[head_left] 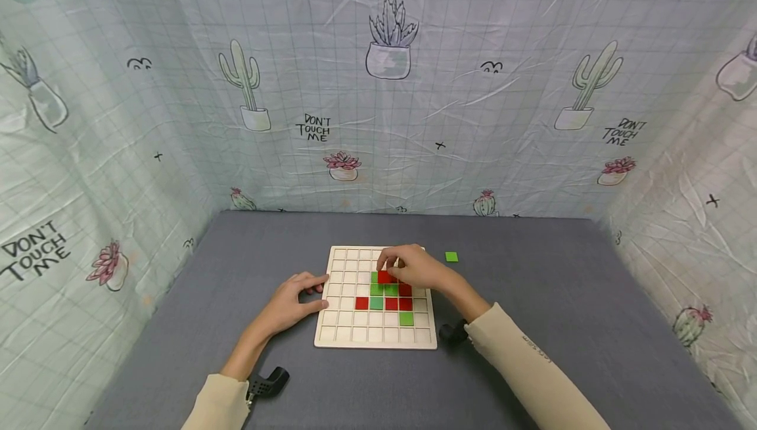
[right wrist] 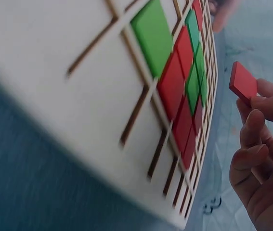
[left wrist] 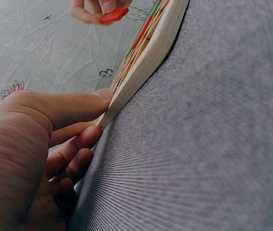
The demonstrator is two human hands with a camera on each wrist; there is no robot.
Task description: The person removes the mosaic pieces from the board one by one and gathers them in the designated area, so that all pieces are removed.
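Observation:
A pale wooden grid board [head_left: 345, 334] lies on the grey table. Red and green square tiles sit in several of its cells, such as a green tile [head_left: 406, 319] near the lower right. My right hand [head_left: 414, 267] pinches a red tile [right wrist: 243, 83] between thumb and fingers, raised above the board's upper middle. In the right wrist view the other fingers curl loosely below it. At the board's left edge, my left hand [head_left: 290, 302] touches the rim with thumb and fingertips spread apart. The left wrist view shows its thumb [left wrist: 78, 107] against the wooden edge.
One loose green tile [head_left: 452, 257] lies on the table beyond the board's right side. Dark wrist straps show at both wrists, the left one [head_left: 269, 382] close to the table. A cactus-patterned cloth [head_left: 378, 114] stands around the back and sides.

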